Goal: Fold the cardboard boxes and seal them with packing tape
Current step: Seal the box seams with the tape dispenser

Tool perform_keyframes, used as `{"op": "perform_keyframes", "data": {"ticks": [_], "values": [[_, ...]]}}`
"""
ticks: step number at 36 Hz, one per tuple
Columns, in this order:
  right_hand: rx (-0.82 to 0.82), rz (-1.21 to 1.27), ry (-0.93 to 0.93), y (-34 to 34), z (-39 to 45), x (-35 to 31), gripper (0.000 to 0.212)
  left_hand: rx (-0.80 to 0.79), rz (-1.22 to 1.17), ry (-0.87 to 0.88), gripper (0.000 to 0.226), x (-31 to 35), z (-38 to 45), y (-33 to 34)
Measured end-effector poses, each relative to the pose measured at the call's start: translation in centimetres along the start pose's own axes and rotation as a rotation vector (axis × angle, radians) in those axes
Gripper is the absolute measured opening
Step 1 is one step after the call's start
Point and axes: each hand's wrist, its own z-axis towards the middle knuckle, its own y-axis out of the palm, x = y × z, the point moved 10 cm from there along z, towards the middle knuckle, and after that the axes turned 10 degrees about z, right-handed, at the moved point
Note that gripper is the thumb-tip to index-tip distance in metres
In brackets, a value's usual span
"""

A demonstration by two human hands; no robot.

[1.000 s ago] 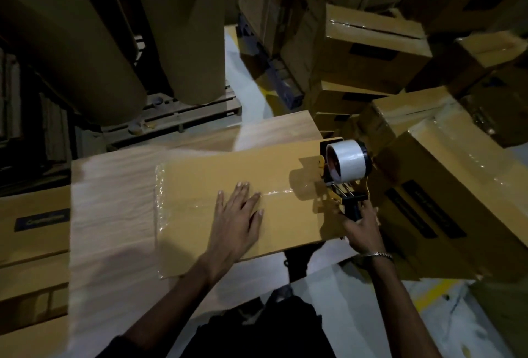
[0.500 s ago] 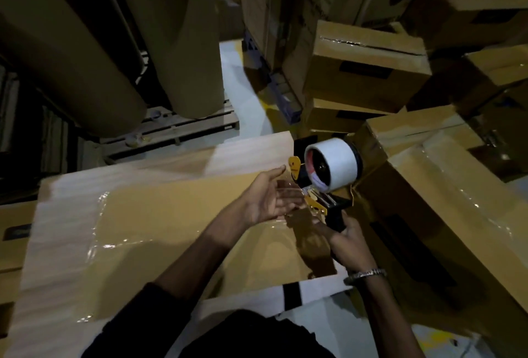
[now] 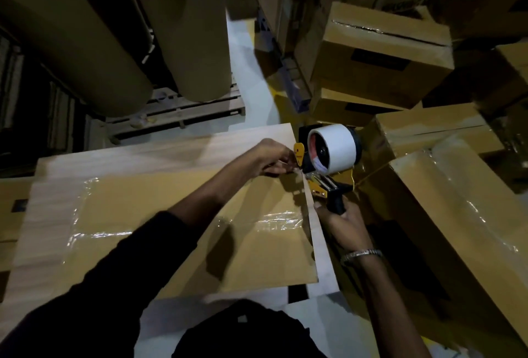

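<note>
A long black fabric sleeve (image 3: pixel 94 280) covers the left arm, ending partway along the forearm well short of the left hand (image 3: pixel 271 159). Just behind the right hand (image 3: pixel 341 222), a thin silver metal bracelet (image 3: pixel 361 254) circles the wrist; that forearm is unsleeved.

Single head cam, wide-angle, close above the wooden table (image 3: pixel 160 154), pitched steeply down and forward; floor and stacked boxes (image 3: pixel 383 54) beyond table's far edge.
</note>
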Motion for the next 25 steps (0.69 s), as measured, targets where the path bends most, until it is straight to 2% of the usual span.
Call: {"op": "perform_keyframes", "data": {"ticks": [2,7,17,20,22,23,25], "values": [[0.032,0.025,0.029,0.6,0.5,0.4,0.028,0.021,0.1,0.059,0.014,1.0,0.9,-0.4],[0.109,0.052,0.078,2.0,0.5,0.4,0.009,0.048,0.334,0.177,0.018,2.2,3.4,-0.7],[0.203,0.008,0.182,3.0,-1.1,2.0,0.016,-0.067,0.323,0.126,0.012,-1.0,5.9,0.7],[0.231,0.007,0.182,3.3,-1.2,2.2,0.017,-0.074,0.354,0.142,0.021,-1.6,6.8,0.9],[0.248,0.01,0.186,3.5,-1.3,2.4,0.018,-0.002,0.406,0.207,0.04,-1.4,7.1,0.5],[0.253,0.01,0.189,3.5,-1.2,2.4,0.018,0.048,0.416,0.27,0.042,-1.0,6.9,0.1],[0.255,0.022,0.201,3.7,-1.3,2.4,0.019,0.085,0.41,0.43,0.027,0.0,6.3,0.0]]}}
